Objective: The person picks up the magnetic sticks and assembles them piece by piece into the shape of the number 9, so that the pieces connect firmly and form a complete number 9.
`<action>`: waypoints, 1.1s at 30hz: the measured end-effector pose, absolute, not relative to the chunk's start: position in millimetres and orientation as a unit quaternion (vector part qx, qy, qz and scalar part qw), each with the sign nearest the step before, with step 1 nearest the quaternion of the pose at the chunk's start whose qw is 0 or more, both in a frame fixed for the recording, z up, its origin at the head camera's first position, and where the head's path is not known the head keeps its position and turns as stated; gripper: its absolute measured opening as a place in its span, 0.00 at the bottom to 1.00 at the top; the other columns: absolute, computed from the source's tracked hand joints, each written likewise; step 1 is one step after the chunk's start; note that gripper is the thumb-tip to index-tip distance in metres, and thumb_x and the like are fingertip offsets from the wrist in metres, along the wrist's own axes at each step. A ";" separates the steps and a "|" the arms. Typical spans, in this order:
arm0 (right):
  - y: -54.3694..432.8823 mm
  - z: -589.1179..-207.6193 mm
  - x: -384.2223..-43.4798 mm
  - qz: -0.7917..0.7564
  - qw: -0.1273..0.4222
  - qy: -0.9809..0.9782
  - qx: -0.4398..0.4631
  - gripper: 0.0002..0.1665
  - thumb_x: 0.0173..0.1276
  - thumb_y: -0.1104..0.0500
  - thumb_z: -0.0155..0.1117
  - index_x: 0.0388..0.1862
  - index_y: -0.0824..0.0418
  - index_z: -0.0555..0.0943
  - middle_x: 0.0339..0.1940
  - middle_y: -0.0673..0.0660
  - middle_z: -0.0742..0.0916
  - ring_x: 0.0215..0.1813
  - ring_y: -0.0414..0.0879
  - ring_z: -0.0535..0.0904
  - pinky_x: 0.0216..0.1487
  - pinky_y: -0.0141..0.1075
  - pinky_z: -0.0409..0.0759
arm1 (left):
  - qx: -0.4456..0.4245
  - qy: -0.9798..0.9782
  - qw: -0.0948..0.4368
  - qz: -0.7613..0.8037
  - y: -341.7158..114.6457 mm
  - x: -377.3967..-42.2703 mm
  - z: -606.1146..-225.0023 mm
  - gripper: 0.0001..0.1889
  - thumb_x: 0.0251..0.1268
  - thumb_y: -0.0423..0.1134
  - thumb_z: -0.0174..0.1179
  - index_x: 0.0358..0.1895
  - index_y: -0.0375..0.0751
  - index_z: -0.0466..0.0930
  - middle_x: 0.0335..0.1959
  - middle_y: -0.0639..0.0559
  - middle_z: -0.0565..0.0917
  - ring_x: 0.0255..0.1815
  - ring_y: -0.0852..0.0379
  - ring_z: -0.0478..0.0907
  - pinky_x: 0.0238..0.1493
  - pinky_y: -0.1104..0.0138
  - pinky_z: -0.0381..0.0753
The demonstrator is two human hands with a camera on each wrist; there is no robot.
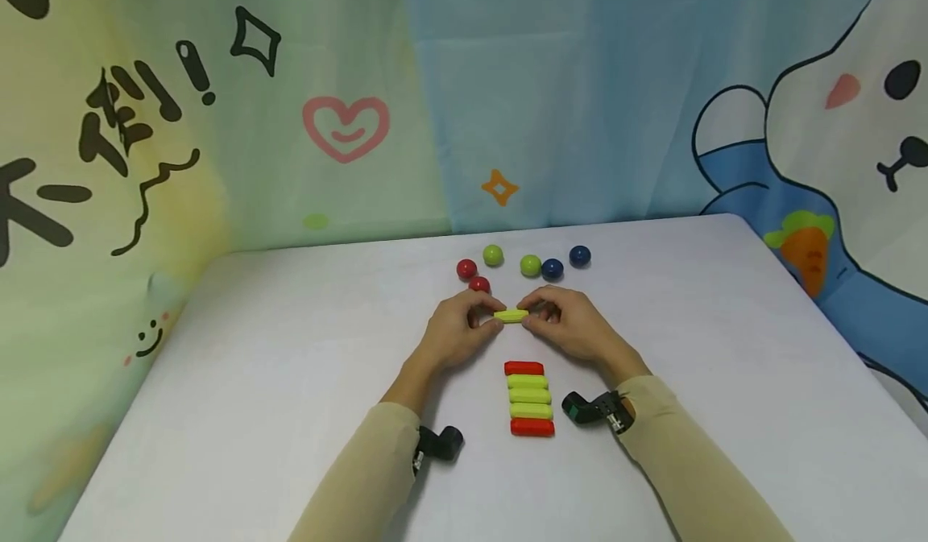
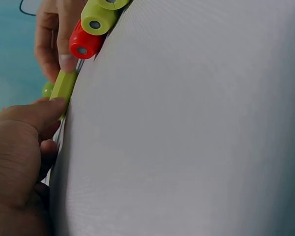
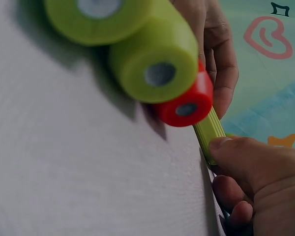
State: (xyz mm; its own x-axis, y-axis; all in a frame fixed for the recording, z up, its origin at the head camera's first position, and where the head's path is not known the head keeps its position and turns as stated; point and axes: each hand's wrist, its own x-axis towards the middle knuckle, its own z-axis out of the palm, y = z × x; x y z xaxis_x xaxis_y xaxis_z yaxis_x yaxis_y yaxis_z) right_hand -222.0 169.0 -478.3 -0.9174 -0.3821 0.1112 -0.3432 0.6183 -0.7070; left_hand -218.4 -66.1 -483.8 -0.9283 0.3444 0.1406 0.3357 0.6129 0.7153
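White, flat worktop (image 1: 254,381), far right corner rounded. Beyond the far edge hangs a creased fabric curtain (image 1: 623,59), green and yellow left, blue right, printed with a pink outlined heart (image 1: 346,134) and, rightmost, a white cartoon animal (image 1: 841,147).

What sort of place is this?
Possibly a play corner or small filming set, though I can't tell in what kind of building: a white table stands before a cartoon-printed curtain, with colored rods and balls laid out on it.

White table (image 1: 254,381); printed curtain (image 1: 551,75) behind: pink heart (image 1: 348,135), orange star (image 1: 500,188), carrot (image 1: 806,258).
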 end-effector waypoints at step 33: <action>185.7 -454.9 -252.9 -0.349 -0.092 0.910 -0.206 0.26 0.70 0.60 0.70 0.66 0.60 0.77 0.64 0.64 0.76 0.54 0.59 0.77 0.48 0.51 0.82 | 0.163 0.908 0.006 0.387 -67.1 -218.0 -485.6 0.11 0.69 0.43 0.67 0.52 0.59 0.86 0.40 0.61 0.80 0.36 0.59 0.74 0.37 0.69 0.74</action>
State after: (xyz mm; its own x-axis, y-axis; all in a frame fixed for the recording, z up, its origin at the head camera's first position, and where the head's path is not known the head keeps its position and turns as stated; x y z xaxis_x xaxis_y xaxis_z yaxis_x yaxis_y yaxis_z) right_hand -252.9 185.7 -454.9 -0.8982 -0.3098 0.3117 -0.4388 0.6719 -0.5967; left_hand -218.0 -67.1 -485.6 -0.9471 0.2994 0.1154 0.2905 0.6472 0.7048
